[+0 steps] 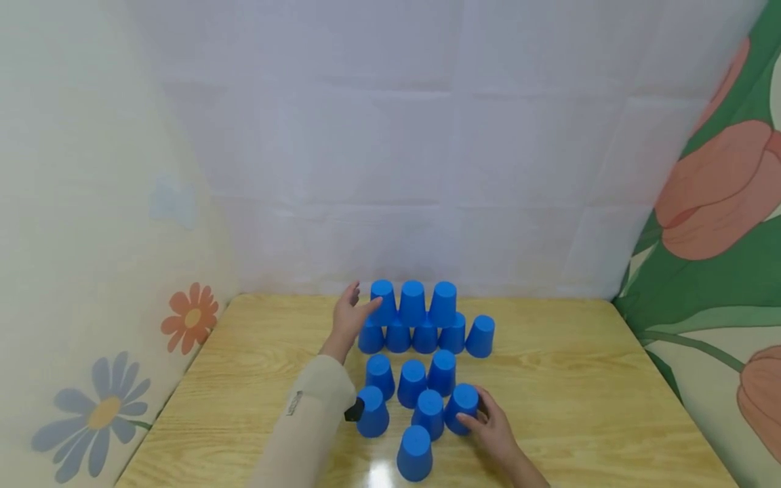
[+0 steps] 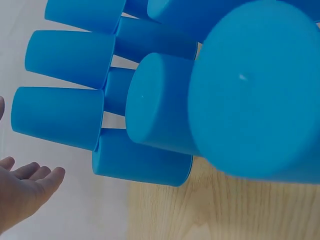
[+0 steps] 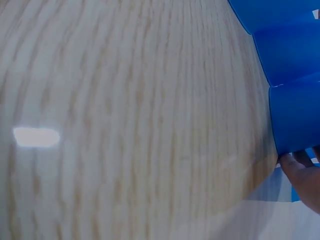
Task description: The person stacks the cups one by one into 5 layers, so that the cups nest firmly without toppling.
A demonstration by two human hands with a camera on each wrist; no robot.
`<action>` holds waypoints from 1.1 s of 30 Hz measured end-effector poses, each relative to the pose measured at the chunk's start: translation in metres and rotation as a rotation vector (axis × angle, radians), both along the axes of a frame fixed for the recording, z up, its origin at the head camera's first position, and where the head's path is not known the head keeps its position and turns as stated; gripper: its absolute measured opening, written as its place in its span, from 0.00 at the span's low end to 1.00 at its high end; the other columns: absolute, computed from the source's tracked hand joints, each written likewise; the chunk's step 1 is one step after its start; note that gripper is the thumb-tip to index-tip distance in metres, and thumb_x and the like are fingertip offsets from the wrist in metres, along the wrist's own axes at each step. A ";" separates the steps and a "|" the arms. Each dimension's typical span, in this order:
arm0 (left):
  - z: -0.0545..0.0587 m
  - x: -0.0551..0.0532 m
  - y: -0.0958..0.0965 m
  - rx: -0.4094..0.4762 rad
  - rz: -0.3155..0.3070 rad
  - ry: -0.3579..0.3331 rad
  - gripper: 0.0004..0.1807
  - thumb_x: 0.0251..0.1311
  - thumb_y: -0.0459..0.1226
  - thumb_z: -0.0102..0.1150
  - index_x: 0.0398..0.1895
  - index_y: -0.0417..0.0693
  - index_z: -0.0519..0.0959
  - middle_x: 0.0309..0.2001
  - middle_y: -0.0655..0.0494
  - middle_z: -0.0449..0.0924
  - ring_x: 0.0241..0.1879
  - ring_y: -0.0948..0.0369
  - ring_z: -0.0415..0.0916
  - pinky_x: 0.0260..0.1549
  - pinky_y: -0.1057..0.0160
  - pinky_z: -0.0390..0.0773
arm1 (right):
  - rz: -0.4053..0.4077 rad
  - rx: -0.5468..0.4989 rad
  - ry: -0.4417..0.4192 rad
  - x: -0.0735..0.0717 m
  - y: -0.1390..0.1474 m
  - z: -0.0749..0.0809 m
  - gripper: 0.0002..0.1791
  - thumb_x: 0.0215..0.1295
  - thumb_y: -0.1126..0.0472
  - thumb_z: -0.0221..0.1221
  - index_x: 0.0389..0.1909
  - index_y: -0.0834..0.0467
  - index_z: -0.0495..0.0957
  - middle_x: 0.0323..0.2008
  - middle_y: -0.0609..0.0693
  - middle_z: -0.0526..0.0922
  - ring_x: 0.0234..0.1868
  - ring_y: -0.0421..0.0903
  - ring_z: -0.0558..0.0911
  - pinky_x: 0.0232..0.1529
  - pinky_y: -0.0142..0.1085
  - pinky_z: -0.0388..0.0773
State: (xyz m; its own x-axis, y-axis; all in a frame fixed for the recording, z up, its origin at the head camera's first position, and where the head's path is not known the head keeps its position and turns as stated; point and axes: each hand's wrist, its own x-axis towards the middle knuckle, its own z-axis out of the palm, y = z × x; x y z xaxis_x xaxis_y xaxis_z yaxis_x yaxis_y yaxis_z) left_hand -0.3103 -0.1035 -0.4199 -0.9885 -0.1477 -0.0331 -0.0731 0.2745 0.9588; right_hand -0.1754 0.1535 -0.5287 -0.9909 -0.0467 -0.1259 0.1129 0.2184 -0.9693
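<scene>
The cups (image 1: 415, 455) are plain blue, the table (image 1: 579, 400) yellowish wood-grained, the sleeve (image 1: 299, 434) beige, the backdrop (image 1: 390, 149) whitish.

Plain cream left sleeve (image 1: 302, 423) ended in loose cuff (image 1: 332, 381); small grey tag (image 1: 294, 403) bore dark markings too small to read. Black angular piece (image 1: 354, 409) jutted beside sleeve. Left grip (image 1: 349, 321), right grip (image 1: 495, 430) and visible right forearm (image 1: 526, 469) were bare.

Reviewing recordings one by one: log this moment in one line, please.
Left hand: beside upper cup row | Right hand: holds rightmost cup of front cluster | Upper cup row: on lower cup row
</scene>
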 end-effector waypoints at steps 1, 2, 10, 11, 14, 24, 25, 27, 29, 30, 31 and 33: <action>0.001 0.002 -0.001 0.001 -0.001 0.002 0.37 0.52 0.45 0.56 0.64 0.47 0.52 0.63 0.44 0.52 0.61 0.49 0.48 0.54 0.47 0.55 | 0.002 0.003 -0.001 0.000 0.000 0.000 0.36 0.49 0.48 0.59 0.58 0.58 0.60 0.56 0.58 0.64 0.57 0.59 0.60 0.52 0.53 0.59; 0.002 0.003 -0.003 0.000 -0.005 0.007 0.37 0.53 0.45 0.56 0.64 0.47 0.52 0.63 0.44 0.52 0.61 0.49 0.48 0.54 0.47 0.55 | 0.005 0.007 0.002 -0.001 0.000 0.000 0.36 0.49 0.48 0.59 0.58 0.58 0.60 0.56 0.58 0.64 0.57 0.59 0.60 0.52 0.53 0.59; 0.001 0.017 -0.015 0.013 -0.022 0.056 0.37 0.52 0.44 0.56 0.63 0.47 0.53 0.62 0.44 0.53 0.60 0.49 0.49 0.54 0.48 0.56 | 0.020 -0.004 0.005 -0.002 0.000 0.002 0.37 0.50 0.50 0.60 0.59 0.59 0.59 0.56 0.59 0.64 0.57 0.59 0.60 0.52 0.54 0.59; 0.000 0.018 -0.016 0.017 -0.022 0.059 0.37 0.52 0.45 0.57 0.63 0.47 0.53 0.62 0.45 0.53 0.60 0.50 0.50 0.54 0.48 0.57 | 0.024 -0.003 0.009 -0.002 0.000 0.001 0.37 0.50 0.50 0.60 0.59 0.59 0.59 0.56 0.59 0.64 0.57 0.60 0.60 0.52 0.53 0.59; -0.002 0.024 -0.020 0.046 -0.034 0.083 0.37 0.51 0.44 0.58 0.63 0.46 0.54 0.62 0.45 0.54 0.60 0.50 0.51 0.53 0.50 0.58 | 0.031 -0.008 0.007 -0.002 0.001 0.002 0.36 0.50 0.51 0.60 0.59 0.59 0.59 0.56 0.59 0.64 0.57 0.59 0.61 0.52 0.53 0.60; -0.011 0.043 -0.030 0.062 -0.076 0.122 0.37 0.50 0.42 0.59 0.63 0.46 0.54 0.60 0.45 0.57 0.59 0.52 0.54 0.54 0.53 0.58 | 0.058 -0.007 0.007 -0.003 0.006 0.009 0.35 0.50 0.55 0.61 0.58 0.61 0.60 0.54 0.60 0.65 0.55 0.60 0.62 0.50 0.51 0.64; -0.012 0.045 -0.030 0.052 -0.084 0.130 0.37 0.50 0.43 0.59 0.63 0.46 0.54 0.60 0.46 0.57 0.59 0.52 0.54 0.54 0.53 0.58 | 0.054 -0.004 0.007 -0.002 0.006 0.009 0.35 0.49 0.55 0.61 0.57 0.60 0.60 0.54 0.60 0.65 0.55 0.60 0.62 0.50 0.51 0.64; -0.013 0.051 -0.029 0.042 -0.099 0.137 0.38 0.50 0.43 0.60 0.63 0.47 0.55 0.60 0.46 0.59 0.59 0.53 0.55 0.54 0.53 0.58 | 0.046 0.002 0.017 -0.002 0.007 0.010 0.34 0.49 0.55 0.62 0.57 0.60 0.61 0.54 0.59 0.66 0.55 0.60 0.63 0.50 0.51 0.64; -0.014 0.055 -0.028 0.045 -0.115 0.146 0.38 0.49 0.44 0.60 0.62 0.46 0.55 0.59 0.46 0.59 0.58 0.53 0.56 0.54 0.53 0.58 | 0.041 0.007 0.030 -0.002 0.007 0.012 0.33 0.49 0.54 0.62 0.56 0.60 0.62 0.53 0.59 0.67 0.54 0.60 0.63 0.49 0.51 0.64; -0.014 0.057 -0.027 0.045 -0.119 0.149 0.38 0.49 0.45 0.60 0.62 0.47 0.55 0.59 0.47 0.59 0.58 0.53 0.56 0.54 0.53 0.58 | 0.040 0.010 0.036 -0.003 0.007 0.013 0.33 0.49 0.54 0.62 0.56 0.60 0.62 0.53 0.59 0.67 0.54 0.60 0.64 0.49 0.51 0.65; -0.014 0.059 -0.027 0.052 -0.120 0.154 0.38 0.49 0.45 0.60 0.62 0.47 0.56 0.59 0.47 0.60 0.58 0.53 0.56 0.54 0.53 0.57 | 0.039 0.013 0.041 -0.003 0.008 0.014 0.33 0.49 0.53 0.62 0.55 0.59 0.63 0.53 0.58 0.68 0.54 0.59 0.64 0.49 0.51 0.64; -0.013 0.063 -0.026 0.063 -0.122 0.159 0.38 0.48 0.47 0.60 0.62 0.48 0.56 0.59 0.48 0.60 0.58 0.54 0.57 0.55 0.53 0.57 | 0.042 0.013 0.045 -0.005 0.009 0.016 0.33 0.49 0.52 0.62 0.55 0.59 0.63 0.53 0.58 0.68 0.54 0.59 0.64 0.50 0.51 0.64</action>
State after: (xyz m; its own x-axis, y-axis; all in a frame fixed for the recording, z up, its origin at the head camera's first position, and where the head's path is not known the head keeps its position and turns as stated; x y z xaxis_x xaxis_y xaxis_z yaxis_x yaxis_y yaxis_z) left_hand -0.2476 -0.1297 -0.4326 -0.9924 -0.0297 0.1195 0.1107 0.2112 0.9712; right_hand -0.1805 0.1624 -0.5123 -0.9928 -0.0869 -0.0822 0.0598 0.2349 -0.9702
